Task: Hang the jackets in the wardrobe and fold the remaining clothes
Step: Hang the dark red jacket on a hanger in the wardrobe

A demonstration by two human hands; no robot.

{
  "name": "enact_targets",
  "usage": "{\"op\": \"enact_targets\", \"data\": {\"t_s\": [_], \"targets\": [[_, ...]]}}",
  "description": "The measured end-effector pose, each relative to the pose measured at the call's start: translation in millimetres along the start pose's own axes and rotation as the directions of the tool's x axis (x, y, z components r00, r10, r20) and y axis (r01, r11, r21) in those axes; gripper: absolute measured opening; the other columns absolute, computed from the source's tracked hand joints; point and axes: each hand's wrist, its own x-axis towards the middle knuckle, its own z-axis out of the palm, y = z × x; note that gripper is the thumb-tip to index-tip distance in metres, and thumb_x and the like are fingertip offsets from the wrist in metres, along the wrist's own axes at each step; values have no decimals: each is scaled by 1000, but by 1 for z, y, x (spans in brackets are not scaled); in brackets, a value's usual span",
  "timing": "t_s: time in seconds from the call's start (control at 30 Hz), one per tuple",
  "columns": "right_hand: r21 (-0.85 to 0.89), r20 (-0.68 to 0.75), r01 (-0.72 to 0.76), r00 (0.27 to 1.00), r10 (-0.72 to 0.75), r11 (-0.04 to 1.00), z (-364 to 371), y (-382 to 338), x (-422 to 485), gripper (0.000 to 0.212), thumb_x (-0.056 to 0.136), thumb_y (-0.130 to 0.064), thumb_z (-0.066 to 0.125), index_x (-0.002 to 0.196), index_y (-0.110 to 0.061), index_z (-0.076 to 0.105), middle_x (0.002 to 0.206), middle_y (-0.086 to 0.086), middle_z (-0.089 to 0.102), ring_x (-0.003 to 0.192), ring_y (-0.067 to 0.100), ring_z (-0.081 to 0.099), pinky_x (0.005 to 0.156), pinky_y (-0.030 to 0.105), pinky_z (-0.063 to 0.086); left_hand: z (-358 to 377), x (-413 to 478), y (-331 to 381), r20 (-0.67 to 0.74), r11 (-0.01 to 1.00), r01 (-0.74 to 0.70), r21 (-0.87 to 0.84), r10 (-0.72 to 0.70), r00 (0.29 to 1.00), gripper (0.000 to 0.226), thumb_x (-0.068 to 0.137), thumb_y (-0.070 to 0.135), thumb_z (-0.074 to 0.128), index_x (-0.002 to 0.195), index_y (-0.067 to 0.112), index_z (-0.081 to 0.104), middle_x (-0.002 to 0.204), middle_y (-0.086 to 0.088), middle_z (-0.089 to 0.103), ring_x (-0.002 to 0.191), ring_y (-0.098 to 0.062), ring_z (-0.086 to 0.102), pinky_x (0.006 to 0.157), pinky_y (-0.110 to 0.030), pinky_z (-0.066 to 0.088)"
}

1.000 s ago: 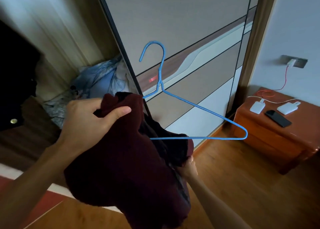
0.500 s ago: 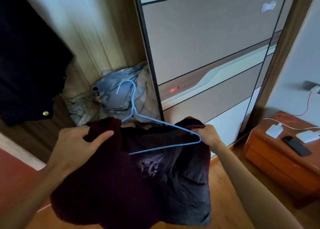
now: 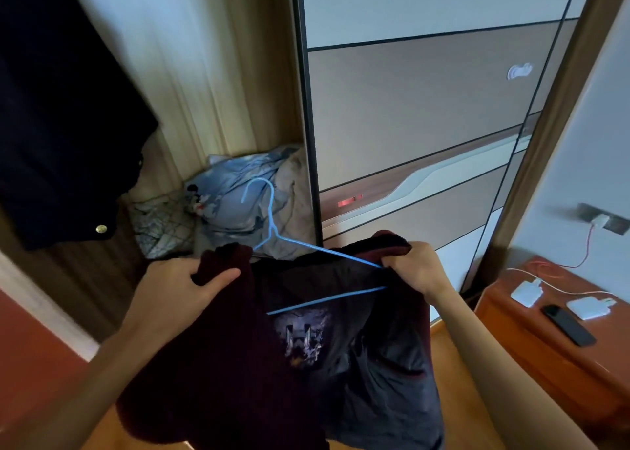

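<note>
A dark maroon jacket [image 3: 238, 364] with a dark lining hangs open in front of me. My left hand [image 3: 177, 289] grips its left shoulder. My right hand [image 3: 417, 270] grips the right shoulder together with the end of a blue wire hanger [image 3: 272, 224]. The hanger's arms lie inside the jacket's neck, and its hook stands up above the collar. The open wardrobe [image 3: 218, 74] is straight ahead, with a dark navy garment [image 3: 61, 126] hanging inside at the left.
Crumpled light-blue bedding [image 3: 238, 194] lies on the wardrobe floor. The sliding door [image 3: 426, 108] covers the right half. An orange-brown nightstand [image 3: 545, 354] at the right carries a black phone [image 3: 567, 325] and white chargers [image 3: 526, 293] with cables running to a wall socket [image 3: 603, 223].
My right hand came up from under the jacket to its right shoulder. The hanger went down into the neck. The view has turned left and nearer to the wardrobe.
</note>
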Motion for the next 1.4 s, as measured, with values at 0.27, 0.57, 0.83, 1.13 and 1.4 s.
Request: {"op": "enact_targets", "data": {"t_s": [0.27, 0.57, 0.83, 1.13, 1.4], "targets": [[61, -93, 203, 976, -197, 977, 25, -52, -50, 25, 75, -23, 71, 100, -26, 68, 85, -7, 72, 81, 14, 68, 73, 32, 54, 15, 11, 18, -63, 992, 121, 47, -118, 991, 55, 78, 73, 59, 59, 22, 65, 58, 9, 62, 59, -4, 54, 55, -30, 43], [286, -82, 338, 941, -329, 897, 68, -139, -92, 62, 70, -42, 64, 126, -17, 54, 91, -5, 73, 88, 17, 69, 87, 40, 54, 24, -7, 58, 90, 986, -34, -165, 50, 995, 22, 86, 54, 66, 78, 33, 63, 74, 14, 68, 75, -8, 67, 56, -26, 43], [202, 255, 666, 673, -695, 719, 39, -119, -59, 27, 94, -24, 61, 120, -24, 67, 90, -9, 62, 85, 5, 61, 81, 17, 45, -11, 0, 25, -60, 870, 126, -477, -175, 983, 29, 74, 50, 73, 68, 21, 73, 70, 8, 74, 67, -7, 70, 65, -37, 56], [-85, 157, 723, 689, -707, 685, -25, -120, 12, 42, 80, -46, 66, 119, -31, 59, 119, -7, 61, 112, 6, 56, 99, 26, 44, -70, 19, 21, -354, 921, -34, -387, -114, 928, 36, 77, 56, 76, 65, 22, 70, 64, 5, 72, 62, -16, 71, 61, -41, 60], [308, 297, 527, 738, -607, 792, -47, -158, -3, 51, 93, 10, 54, 51, -16, 69, 57, 0, 66, 59, 11, 62, 58, 23, 46, -105, 70, 46, -497, 1000, 17, 4, -13, 867, 50, 73, 77, 62, 72, 27, 66, 67, 9, 66, 62, -8, 63, 66, -34, 51]]}}
